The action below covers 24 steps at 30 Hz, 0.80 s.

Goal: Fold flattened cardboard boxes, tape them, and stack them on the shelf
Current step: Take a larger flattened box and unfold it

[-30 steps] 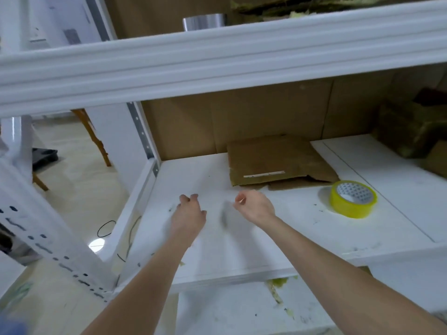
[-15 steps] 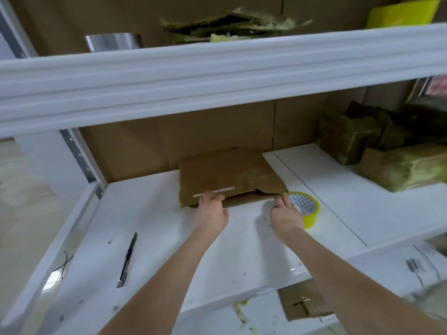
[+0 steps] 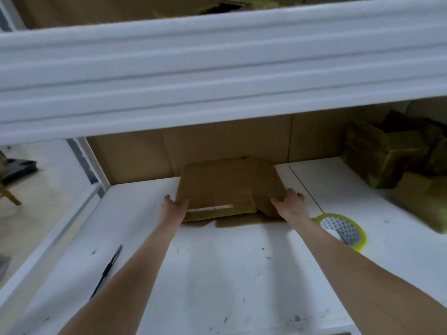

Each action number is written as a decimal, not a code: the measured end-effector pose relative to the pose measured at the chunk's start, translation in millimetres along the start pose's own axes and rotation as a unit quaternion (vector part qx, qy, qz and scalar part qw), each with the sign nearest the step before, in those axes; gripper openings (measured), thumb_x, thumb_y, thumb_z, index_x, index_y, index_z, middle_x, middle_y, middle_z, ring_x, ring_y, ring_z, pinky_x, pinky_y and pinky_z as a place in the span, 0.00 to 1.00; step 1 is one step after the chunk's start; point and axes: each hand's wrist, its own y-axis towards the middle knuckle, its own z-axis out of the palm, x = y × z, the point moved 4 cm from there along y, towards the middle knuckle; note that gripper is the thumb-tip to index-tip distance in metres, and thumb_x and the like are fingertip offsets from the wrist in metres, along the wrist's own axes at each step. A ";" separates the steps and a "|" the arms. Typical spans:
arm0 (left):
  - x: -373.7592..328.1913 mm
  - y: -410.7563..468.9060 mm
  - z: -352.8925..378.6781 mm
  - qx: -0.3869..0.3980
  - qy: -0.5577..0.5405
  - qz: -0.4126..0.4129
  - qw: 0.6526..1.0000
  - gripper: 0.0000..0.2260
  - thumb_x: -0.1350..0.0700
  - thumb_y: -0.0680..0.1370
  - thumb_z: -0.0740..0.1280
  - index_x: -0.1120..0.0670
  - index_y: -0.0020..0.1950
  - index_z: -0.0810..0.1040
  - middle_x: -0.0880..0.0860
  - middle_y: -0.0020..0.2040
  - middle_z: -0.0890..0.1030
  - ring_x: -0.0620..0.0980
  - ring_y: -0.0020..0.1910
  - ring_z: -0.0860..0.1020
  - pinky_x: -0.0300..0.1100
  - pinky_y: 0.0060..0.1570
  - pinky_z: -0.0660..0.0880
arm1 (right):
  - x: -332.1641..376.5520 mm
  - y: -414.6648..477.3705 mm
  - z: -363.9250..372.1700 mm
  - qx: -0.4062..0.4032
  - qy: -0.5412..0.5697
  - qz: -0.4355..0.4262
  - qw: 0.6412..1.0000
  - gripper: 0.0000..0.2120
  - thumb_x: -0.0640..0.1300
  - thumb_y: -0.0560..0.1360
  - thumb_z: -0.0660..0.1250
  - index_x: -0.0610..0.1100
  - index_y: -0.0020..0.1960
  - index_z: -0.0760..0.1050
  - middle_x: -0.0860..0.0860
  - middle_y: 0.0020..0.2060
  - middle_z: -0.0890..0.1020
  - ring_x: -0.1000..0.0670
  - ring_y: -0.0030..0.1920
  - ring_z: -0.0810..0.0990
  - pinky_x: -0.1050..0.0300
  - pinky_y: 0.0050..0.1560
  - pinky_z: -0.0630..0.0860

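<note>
Storeroom or packing area: white metal shelving (image 3: 217,274), cardboard boxes (image 3: 377,153), tape roll (image 3: 358,240).

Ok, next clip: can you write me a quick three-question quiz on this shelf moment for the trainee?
1. True or false: the left hand and right hand each hold a near corner of the flattened cardboard box.
2. Where does the yellow tape roll lie? A: left of the box. B: right of the box. C: on top of the box.
3. Fill in: the slim black tool lies on the shelf board beside the ___ forearm.

Key: 1 true; 2 B; 3 left.
</note>
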 end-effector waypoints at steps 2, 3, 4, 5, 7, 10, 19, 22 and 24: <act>5.7 6.1 -1.8 0.015 -0.110 -0.061 0.992 0.24 0.48 0.78 0.65 0.64 0.67 0.70 0.62 0.66 0.73 0.61 0.62 0.73 0.51 0.58 0.71 | -3.5 9.4 3.2 0.012 0.017 0.029 0.999 0.31 0.60 0.75 0.64 0.43 0.71 0.65 0.41 0.64 0.71 0.38 0.62 0.73 0.45 0.62 0.72; 5.3 7.6 -3.3 0.018 -0.160 -0.074 0.984 0.19 0.49 0.78 0.66 0.64 0.60 0.74 0.63 0.60 0.76 0.60 0.56 0.76 0.49 0.51 0.74 | -3.6 13.4 4.6 0.013 0.025 0.038 0.999 0.32 0.62 0.74 0.64 0.42 0.69 0.66 0.41 0.62 0.73 0.38 0.61 0.73 0.44 0.62 0.72; -0.2 5.3 -5.9 0.026 -0.201 -0.076 0.976 0.14 0.52 0.79 0.65 0.63 0.56 0.75 0.61 0.54 0.78 0.59 0.52 0.77 0.47 0.46 0.76 | -3.0 15.5 5.4 0.014 0.053 0.045 0.998 0.32 0.62 0.74 0.64 0.41 0.68 0.67 0.40 0.61 0.75 0.38 0.60 0.74 0.45 0.62 0.72; -8.5 2.2 -10.2 0.029 -0.230 -0.069 0.970 0.12 0.54 0.79 0.65 0.62 0.56 0.75 0.59 0.51 0.77 0.57 0.50 0.77 0.46 0.43 0.77 | -1.3 16.4 5.6 0.019 0.094 0.050 0.994 0.31 0.60 0.75 0.64 0.38 0.67 0.68 0.40 0.60 0.76 0.38 0.59 0.75 0.46 0.60 0.73; -27.5 -2.5 -25.4 0.021 -0.255 -0.033 0.966 0.11 0.57 0.80 0.64 0.61 0.59 0.74 0.57 0.51 0.77 0.54 0.49 0.77 0.45 0.42 0.77 | 4.9 14.8 3.4 0.037 0.180 0.050 0.982 0.31 0.58 0.75 0.66 0.34 0.65 0.69 0.40 0.57 0.77 0.39 0.56 0.76 0.51 0.54 0.72; -50.5 -9.2 -54.7 -0.001 -0.294 0.011 0.956 0.11 0.58 0.80 0.64 0.59 0.61 0.73 0.54 0.51 0.78 0.50 0.45 0.78 0.43 0.42 0.77 | 21.7 1.9 -9.5 0.058 0.232 0.034 0.970 0.37 0.62 0.74 0.66 0.33 0.68 0.67 0.39 0.61 0.75 0.39 0.60 0.74 0.52 0.53 0.68; -26.5 -32.6 -115.5 0.074 -0.291 0.053 0.952 0.07 0.62 0.78 0.65 0.58 0.55 0.77 0.51 0.45 0.81 0.49 0.45 0.79 0.43 0.49 0.76 | 44.6 -41.5 -41.2 0.104 0.330 0.001 0.938 0.46 0.73 0.60 0.71 0.43 0.67 0.71 0.46 0.63 0.76 0.42 0.63 0.74 0.43 0.67 0.70; 2.3 -38.4 -119.7 0.128 -0.183 0.069 0.972 0.11 0.66 0.76 0.65 0.60 0.57 0.77 0.53 0.48 0.81 0.53 0.50 0.79 0.42 0.47 0.75 | 44.7 -59.0 -43.2 0.066 0.353 -0.037 0.933 0.26 0.64 0.61 0.76 0.47 0.49 0.77 0.47 0.55 0.81 0.45 0.55 0.80 0.46 0.61 0.75; 9.6 -43.6 -118.1 0.149 -0.205 0.085 0.964 0.17 0.64 0.75 0.69 0.57 0.63 0.73 0.52 0.53 0.81 0.51 0.53 0.79 0.42 0.49 0.76 | 46.9 -77.2 -38.6 0.046 0.363 -0.067 0.928 0.30 0.58 0.60 0.79 0.46 0.56 0.75 0.47 0.56 0.81 0.46 0.53 0.80 0.50 0.55 0.78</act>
